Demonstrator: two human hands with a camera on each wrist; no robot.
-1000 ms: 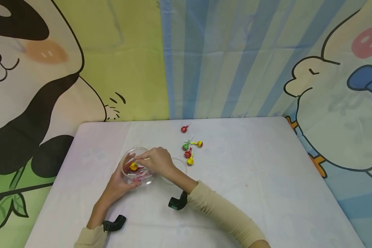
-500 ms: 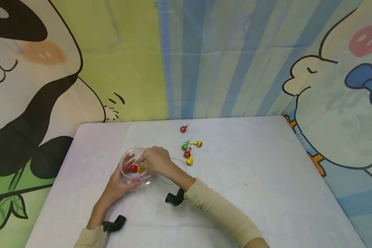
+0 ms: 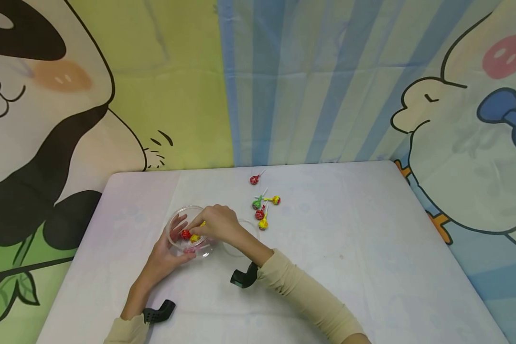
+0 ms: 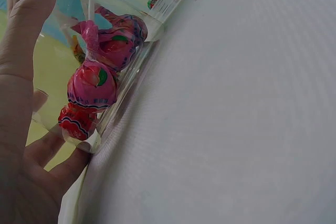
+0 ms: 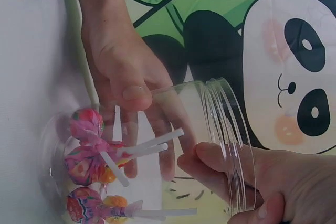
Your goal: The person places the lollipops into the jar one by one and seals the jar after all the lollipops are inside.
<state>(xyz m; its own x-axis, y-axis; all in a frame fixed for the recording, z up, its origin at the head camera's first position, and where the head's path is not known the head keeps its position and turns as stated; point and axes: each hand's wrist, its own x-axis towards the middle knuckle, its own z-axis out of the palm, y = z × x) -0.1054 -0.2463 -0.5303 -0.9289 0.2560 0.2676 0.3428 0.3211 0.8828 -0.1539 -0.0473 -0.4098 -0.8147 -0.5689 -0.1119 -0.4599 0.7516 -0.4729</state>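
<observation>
My left hand (image 3: 165,255) grips a clear plastic jar (image 5: 210,95) from the side. The jar lies tilted, with its mouth toward my right hand (image 3: 217,224). Inside are several lollipops: pink-wrapped ones (image 4: 93,83), a red one (image 3: 185,234) and a yellow one (image 3: 195,238). In the right wrist view their white sticks (image 5: 165,212) point toward the mouth. My right thumb and forefinger reach through the mouth with their tips close together, near a stick end. Whether they pinch anything cannot be made out. A small yellow patch shows beside the right fingers in the head view.
On the white table (image 3: 348,248), several loose lollipops lie right of the jar: a green one (image 3: 256,204), yellow ones (image 3: 263,223) and red ones (image 3: 254,180). A clear round lid (image 3: 251,227) lies partly behind my right forearm. A cartoon-printed cloth (image 3: 189,95) hangs behind.
My right fingers have gone a little deeper into the jar. A red lollipop shows where a yellow one was, and the yellow one sits further right. My left hand stays put.
</observation>
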